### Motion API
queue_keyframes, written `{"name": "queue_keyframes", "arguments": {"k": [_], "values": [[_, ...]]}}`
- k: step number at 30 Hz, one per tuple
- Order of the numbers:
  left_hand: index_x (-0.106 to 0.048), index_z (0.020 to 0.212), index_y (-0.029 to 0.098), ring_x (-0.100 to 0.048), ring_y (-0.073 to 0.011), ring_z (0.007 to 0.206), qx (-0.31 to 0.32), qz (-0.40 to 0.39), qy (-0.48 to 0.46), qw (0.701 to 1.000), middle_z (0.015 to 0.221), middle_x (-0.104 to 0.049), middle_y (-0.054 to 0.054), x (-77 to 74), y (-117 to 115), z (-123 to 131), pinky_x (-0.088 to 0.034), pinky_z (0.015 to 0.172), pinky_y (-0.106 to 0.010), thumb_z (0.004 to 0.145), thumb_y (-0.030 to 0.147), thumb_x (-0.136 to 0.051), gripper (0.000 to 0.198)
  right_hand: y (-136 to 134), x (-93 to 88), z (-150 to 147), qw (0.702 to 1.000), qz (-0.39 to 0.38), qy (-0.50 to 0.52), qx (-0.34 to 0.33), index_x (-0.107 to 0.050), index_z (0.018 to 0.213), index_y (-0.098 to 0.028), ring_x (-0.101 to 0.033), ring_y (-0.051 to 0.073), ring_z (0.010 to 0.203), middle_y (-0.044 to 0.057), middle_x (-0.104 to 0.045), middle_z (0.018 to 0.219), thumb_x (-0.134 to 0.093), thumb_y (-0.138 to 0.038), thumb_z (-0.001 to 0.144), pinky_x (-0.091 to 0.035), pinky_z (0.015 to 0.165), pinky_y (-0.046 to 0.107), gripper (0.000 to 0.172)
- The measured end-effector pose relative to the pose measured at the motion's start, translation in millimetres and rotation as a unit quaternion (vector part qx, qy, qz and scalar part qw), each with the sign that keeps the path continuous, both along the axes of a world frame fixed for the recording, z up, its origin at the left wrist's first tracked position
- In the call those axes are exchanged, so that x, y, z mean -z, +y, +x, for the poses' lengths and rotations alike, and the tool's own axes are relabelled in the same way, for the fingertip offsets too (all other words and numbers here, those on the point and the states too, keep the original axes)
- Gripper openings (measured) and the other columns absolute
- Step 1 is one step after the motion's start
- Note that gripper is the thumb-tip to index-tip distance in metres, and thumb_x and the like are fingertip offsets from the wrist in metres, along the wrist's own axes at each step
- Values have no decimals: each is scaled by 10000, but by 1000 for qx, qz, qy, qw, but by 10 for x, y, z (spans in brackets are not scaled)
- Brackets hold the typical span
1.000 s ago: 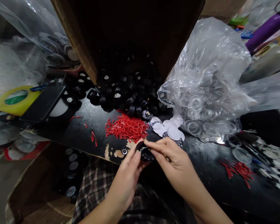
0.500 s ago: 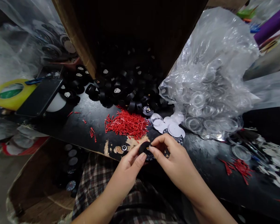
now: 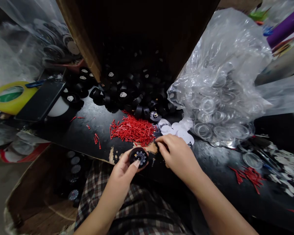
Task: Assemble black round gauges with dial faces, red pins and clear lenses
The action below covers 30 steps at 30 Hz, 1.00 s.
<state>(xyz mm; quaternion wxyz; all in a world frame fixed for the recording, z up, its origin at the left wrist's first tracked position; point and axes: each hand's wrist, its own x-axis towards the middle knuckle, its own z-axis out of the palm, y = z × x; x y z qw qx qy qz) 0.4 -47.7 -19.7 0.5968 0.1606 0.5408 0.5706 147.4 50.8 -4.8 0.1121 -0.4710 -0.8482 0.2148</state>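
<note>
My left hand (image 3: 123,171) is closed around a round black dial gauge (image 3: 138,156), its thumb lying on the dial. White numbers and marks show on the face, which is tilted up towards me. To the right of it, my right hand (image 3: 175,153) hovers over the worn table edge, index finger and thumb apart, with nothing visible between them. Its index fingertip is close to the lower right side of a heap of red pointers (image 3: 133,129). White dial discs (image 3: 183,133) lie just beyond this hand.
Many black gauge housings (image 3: 122,94) spill from a dark box at the back. A plastic bag of clear round covers (image 3: 218,111) stands on the right, near more red pointers (image 3: 253,178). On the left are a phone (image 3: 40,101) and a yellow tape roll (image 3: 22,106).
My left hand has moved left and turned the gauge so its face shows. My right hand has let go of the gauge and shifted towards the red heap.
</note>
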Motion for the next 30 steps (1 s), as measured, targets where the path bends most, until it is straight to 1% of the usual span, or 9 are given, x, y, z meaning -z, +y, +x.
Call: {"name": "queue_keyframes", "arguments": {"k": [3, 6, 10, 17, 19, 23, 25, 28, 30], "values": [[-681, 1018, 192, -627, -259, 1070, -33, -1, -31, 999, 1069, -716, -64, -34, 24, 14, -494, 965, -422, 778, 262, -679, 250, 179, 37, -157, 994, 45, -101, 9, -646, 901, -157, -622, 270, 847, 111, -678, 891, -473, -194, 892, -418, 746, 392, 177], [-669, 1031, 181, -638, -252, 1054, -46, -5, -50, 998, 1055, -721, -69, -50, 33, 26, -494, 964, -416, 798, 265, -660, 248, 235, 45, -229, 992, 53, -112, 13, -633, 840, -147, -621, 281, 806, 128, -674, 850, -490, -190, 872, -401, 717, 395, 153], [-662, 1036, 179, -634, -252, 1071, -59, -3, -63, 996, 1045, -726, -67, -54, 39, 20, -468, 987, -423, 824, 274, -631, 235, 183, 46, -146, 993, 50, -109, 19, -606, 766, -174, -614, 237, 752, 86, -673, 795, -502, -178, 859, -385, 689, 358, 139], [-665, 1045, 194, -597, -252, 1137, -59, 38, -101, 992, 1073, -718, -52, -59, 182, 95, -392, 1057, -424, 816, 276, -633, 245, -63, 5, -52, 997, -19, 69, 9, -577, 782, -198, -578, 178, 730, 10, -632, 752, -556, -201, 855, -393, 684, 308, 77], [-669, 1041, 200, -600, -245, 1131, -58, 39, -106, 992, 1063, -722, -47, -69, 201, 112, -391, 1059, -422, 826, 281, -625, 234, -113, -4, -48, 996, -18, 84, -3, -585, 846, -193, -572, 189, 780, 20, -633, 809, -569, -211, 865, -390, 716, 322, 30], [-679, 1017, 197, -617, -245, 1110, -51, 51, -122, 990, 1032, -731, -52, -98, 173, 89, -417, 1036, -417, 837, 287, -616, 211, -161, -29, -2, 996, 7, 87, -22, -601, 859, -196, -557, 205, 814, 38, -636, 846, -548, -234, 901, -370, 749, 350, 77], [-652, 1086, 215, -630, -241, 1093, -55, 48, -126, 989, 1036, -731, -52, -105, 166, 65, -432, 1019, -417, 849, 292, -602, 254, -183, -66, 21, 993, 4, 114, -24, -599, 841, -202, -553, 200, 803, 38, -635, 831, -520, -236, 920, -373, 748, 349, 117], [-547, 1246, 281, -642, -228, 1070, -68, 36, -96, 992, 1076, -720, -33, -86, 188, 62, -455, 986, -407, 852, 287, -600, 398, -228, -148, 16, 980, -49, 191, -30, -596, 870, -219, -563, 182, 817, 28, -636, 851, -502, -242, 933, -399, 759, 328, 116], [-571, 1211, 286, -629, -227, 1081, -47, 25, -70, 996, 1102, -705, -23, -52, 207, 90, -465, 966, -379, 832, 278, -623, 383, -256, -194, -11, 975, -76, 208, -31, -595, 860, -220, -566, 172, 808, 20, -630, 841, -489, -228, 935, -407, 752, 315, 130]]}}
